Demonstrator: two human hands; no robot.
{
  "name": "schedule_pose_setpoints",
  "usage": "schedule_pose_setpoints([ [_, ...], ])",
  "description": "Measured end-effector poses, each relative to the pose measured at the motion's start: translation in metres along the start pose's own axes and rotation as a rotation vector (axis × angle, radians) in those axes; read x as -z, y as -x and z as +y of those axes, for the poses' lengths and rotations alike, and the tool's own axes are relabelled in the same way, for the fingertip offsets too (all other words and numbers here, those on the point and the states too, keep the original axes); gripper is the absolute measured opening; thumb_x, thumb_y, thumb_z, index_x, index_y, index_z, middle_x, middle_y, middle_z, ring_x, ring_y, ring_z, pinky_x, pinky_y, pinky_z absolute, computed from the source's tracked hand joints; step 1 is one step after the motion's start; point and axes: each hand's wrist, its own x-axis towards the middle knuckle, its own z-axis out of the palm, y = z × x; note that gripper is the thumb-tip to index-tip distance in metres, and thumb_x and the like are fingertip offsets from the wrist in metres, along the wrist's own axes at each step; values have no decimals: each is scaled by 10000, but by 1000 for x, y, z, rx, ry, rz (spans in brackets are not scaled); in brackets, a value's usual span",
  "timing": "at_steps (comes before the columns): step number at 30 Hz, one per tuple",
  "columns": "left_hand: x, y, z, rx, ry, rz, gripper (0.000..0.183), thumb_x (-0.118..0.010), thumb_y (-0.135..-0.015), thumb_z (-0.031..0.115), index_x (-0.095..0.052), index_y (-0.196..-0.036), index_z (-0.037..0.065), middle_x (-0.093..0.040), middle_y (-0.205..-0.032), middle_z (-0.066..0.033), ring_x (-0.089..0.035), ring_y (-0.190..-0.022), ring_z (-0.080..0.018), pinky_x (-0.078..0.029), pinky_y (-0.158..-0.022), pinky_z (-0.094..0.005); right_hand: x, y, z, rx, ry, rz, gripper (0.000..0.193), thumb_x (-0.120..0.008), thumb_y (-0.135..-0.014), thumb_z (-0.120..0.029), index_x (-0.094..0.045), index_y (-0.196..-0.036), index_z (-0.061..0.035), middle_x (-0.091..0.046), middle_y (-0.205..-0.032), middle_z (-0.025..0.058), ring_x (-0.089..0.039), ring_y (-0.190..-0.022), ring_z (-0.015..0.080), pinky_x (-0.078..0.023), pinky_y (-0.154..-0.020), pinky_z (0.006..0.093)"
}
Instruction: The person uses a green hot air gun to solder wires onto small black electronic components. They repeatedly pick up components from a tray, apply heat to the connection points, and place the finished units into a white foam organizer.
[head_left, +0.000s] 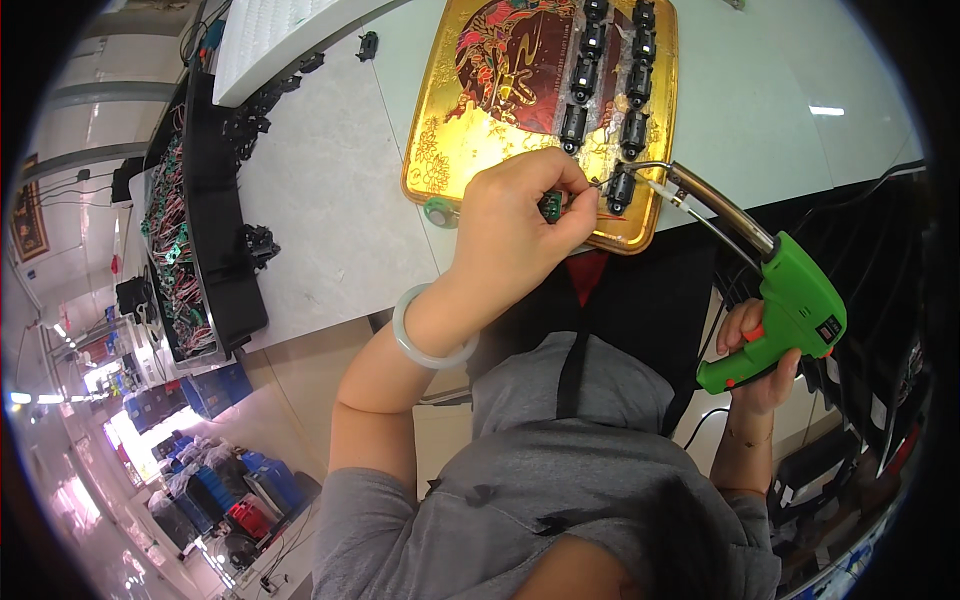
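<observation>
Left hand [515, 215]: thumb and index pinched narrow, what looks like a thin wire [598, 184] held; green part [550, 206] tucked in the curled fingers. Green soldering gun [805, 295] is gripped by right hand [765, 390], tip held at nearest black module [620, 192] on gold tray [470, 160]; contact can't be told.

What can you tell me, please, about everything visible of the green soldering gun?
The green soldering gun has a pistol-shaped, plastic-looking body with an orange-red trigger, a long metallic barrel and a thin tube alongside. Held in the right hand, it slants up and left, its bent tip over the gold tray near a small black part; whether they touch is unclear.
</observation>
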Motion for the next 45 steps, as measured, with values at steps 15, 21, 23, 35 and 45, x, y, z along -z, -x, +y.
schedule_pose_setpoints([
  [15, 1, -1, -1, -6, -8, -14, 74, -622, -690, 71, -571, -709, 21, -575, -617, -24, -516, -552, -71, -405, -520, -207, 4, -3, -6, 31, -14, -10, 716, -338, -801, -586, -419, -1132, 45, -519, -974, 195, -508, -761, 214, -417, -635, 291],
  [21, 2, -1, 0, 4, -20, -16, 76, -623, -689, 72, -571, -712, 20, -582, -626, -29, -530, -564, -81, -416, -536, -213, 6, -4, -3, 67, -63, -14, 696, -341, -810, -569, -397, -1170, 24, -510, -1017, 179, -510, -800, 227, -417, -622, 287],
  [23, 1, -1, -1, 3, -11, -16, 81, -626, -689, 75, -574, -720, 22, -586, -630, -34, -538, -566, -88, -419, -539, -216, 7, -4, -2, 63, -74, -19, 699, -342, -809, -571, -394, -1175, 23, -508, -1030, 178, -512, -818, 235, -418, -618, 286],
  [35, 12, -5, -6, -214, -48, -170, 114, -673, -665, 75, -642, -767, 35, -591, -695, -58, -548, -613, -169, -425, -559, -258, 7, -5, -4, 76, -76, 16, 702, -361, -806, -565, -391, -1177, 30, -511, -1036, 185, -522, -816, 251, -425, -595, 285],
  [45, 11, 4, -1, -501, -365, 60, 164, -697, -561, 94, -593, -687, 81, -506, -820, -54, -483, -792, -245, -362, -698, -353, 16, -14, -17, 42, 26, -189, 665, -336, -828, -539, -380, -1179, 25, -502, -964, 148, -504, -817, 237, -419, -580, 272],
])
